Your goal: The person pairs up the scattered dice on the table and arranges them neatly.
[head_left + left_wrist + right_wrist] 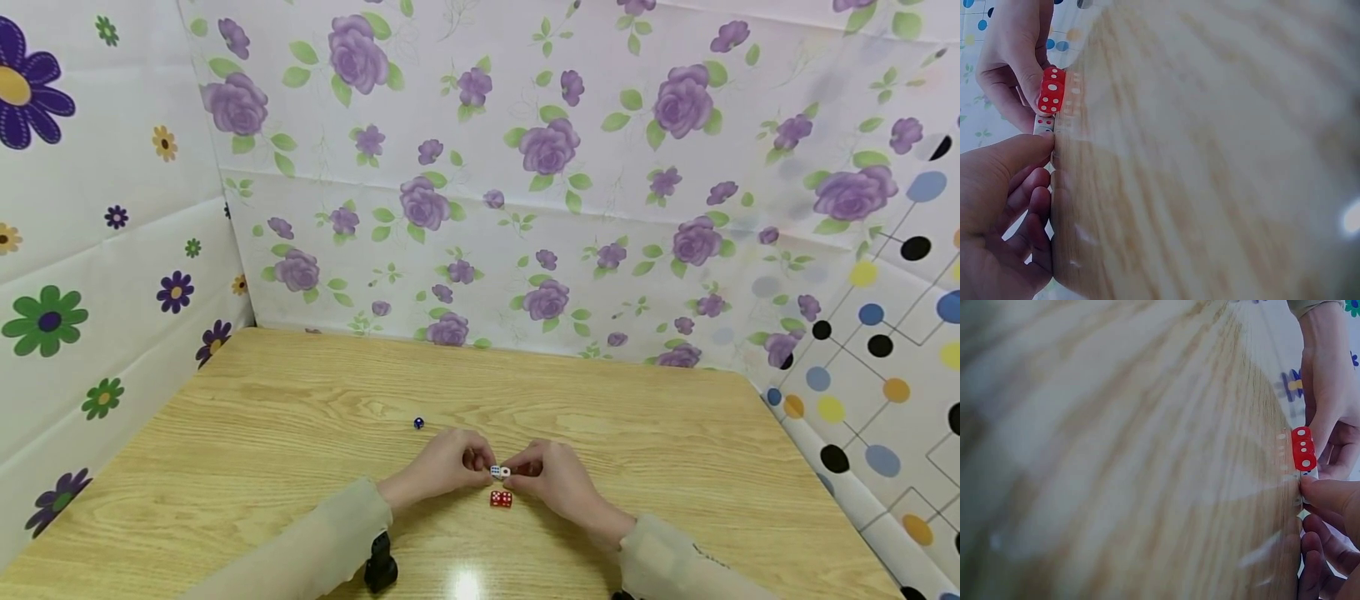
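Woodgrain tabletop (637, 408) — blue die (418, 423) beyond white dice (496, 472)

Light wood-grain tabletop (637, 408) — glossy, with a bright reflection (467, 581) near the front
On it, two red dice (501, 499) sit side by side, two white dice (499, 472) stand paired just behind them, and a single blue die (418, 423) lies well apart — farther back and to the left
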`<action>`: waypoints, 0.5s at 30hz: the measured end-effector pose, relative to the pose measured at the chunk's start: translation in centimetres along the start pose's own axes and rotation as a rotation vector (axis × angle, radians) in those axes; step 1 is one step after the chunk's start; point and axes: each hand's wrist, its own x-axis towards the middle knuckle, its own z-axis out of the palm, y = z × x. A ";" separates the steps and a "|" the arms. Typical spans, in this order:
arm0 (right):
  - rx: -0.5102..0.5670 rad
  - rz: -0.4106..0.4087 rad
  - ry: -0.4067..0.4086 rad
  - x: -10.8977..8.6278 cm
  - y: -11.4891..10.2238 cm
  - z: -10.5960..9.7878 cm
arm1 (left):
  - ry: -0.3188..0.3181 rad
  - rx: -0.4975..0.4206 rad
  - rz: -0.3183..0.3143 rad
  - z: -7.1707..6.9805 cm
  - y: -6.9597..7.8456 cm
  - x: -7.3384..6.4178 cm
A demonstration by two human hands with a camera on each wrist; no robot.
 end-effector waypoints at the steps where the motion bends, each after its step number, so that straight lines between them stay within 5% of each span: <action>1: 0.004 0.001 0.000 0.0 0.0 0.0 | 0.000 0.000 -0.001 0.0 0.0 0.0; 15: 0.002 0.015 -0.020 0.0 0.1 0.0 | 0.004 0.012 -0.016 0.0 -0.1 0.0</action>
